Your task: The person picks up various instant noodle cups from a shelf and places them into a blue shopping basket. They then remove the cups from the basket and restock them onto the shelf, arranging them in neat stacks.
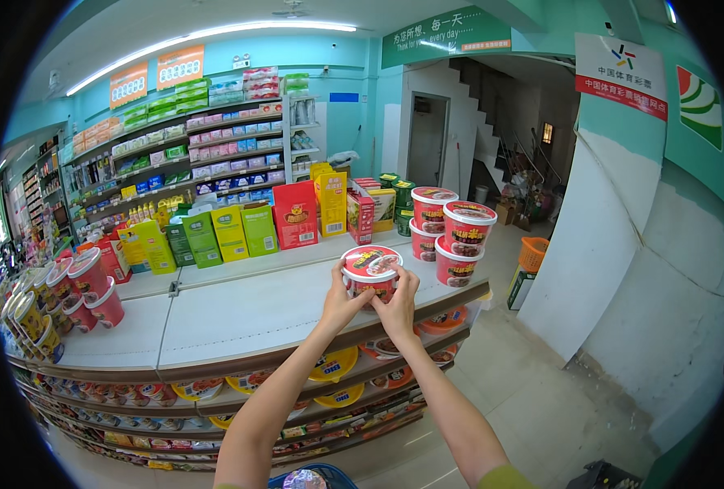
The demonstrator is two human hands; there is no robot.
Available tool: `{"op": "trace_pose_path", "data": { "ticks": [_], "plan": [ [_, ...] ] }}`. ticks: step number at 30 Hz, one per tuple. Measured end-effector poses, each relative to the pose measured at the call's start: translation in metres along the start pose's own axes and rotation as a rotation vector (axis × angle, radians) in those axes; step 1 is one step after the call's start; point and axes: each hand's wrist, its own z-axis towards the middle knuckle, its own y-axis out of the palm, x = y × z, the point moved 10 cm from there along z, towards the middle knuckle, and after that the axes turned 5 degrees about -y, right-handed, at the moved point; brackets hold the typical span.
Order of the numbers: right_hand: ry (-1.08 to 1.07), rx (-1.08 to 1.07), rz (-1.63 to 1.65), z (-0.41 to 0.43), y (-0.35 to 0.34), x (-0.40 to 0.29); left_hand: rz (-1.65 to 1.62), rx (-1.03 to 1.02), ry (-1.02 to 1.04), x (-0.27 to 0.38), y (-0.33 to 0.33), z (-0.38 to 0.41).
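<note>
Between my two hands is a red instant noodle tub [369, 264] with a white-rimmed lid, upright at the white top shelf [240, 312]. My left hand [345, 299] grips its left side and my right hand [395, 302] its right side, thumbs meeting at the front. Whether its base rests on the shelf cannot be told, as my hands hide it. Just to the right, matching red tubs [460, 260] stand stacked two high at the shelf's end.
Green, yellow and red food boxes [230, 232] line the shelf's back, beside green tubs [403, 194]. More red tubs [96, 299] are stacked at left. Lower shelves hold yellow-lidded bowls [334, 367]. A blue basket [331, 474] sits below me; a white pillar [606, 244] rises at right.
</note>
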Motion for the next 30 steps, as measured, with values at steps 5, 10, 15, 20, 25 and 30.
{"op": "trace_pose_path", "data": {
  "ticks": [5, 10, 15, 20, 25, 30],
  "plan": [
    [0.000, -0.012, -0.005, 0.018, 0.002, 0.038, -0.007, 0.010, 0.019, -0.025, 0.026, 0.029],
    [-0.012, -0.046, 0.007, 0.034, 0.008, 0.065, 0.058, 0.040, 0.018, -0.039, 0.042, 0.054],
    [-0.017, -0.130, 0.010, 0.048, 0.021, 0.081, 0.182, 0.125, 0.073, -0.054, 0.051, 0.076],
    [0.009, -0.108, 0.063, 0.053, 0.023, 0.102, 0.207, 0.107, -0.060, -0.066, 0.074, 0.088],
    [0.048, -0.161, 0.197, 0.049, 0.038, 0.106, 0.276, 0.122, 0.031, -0.075, 0.076, 0.097],
    [0.060, -0.133, 0.093, 0.046, 0.033, 0.109, 0.183, 0.114, 0.024, -0.059, 0.077, 0.082]
  ]
}}
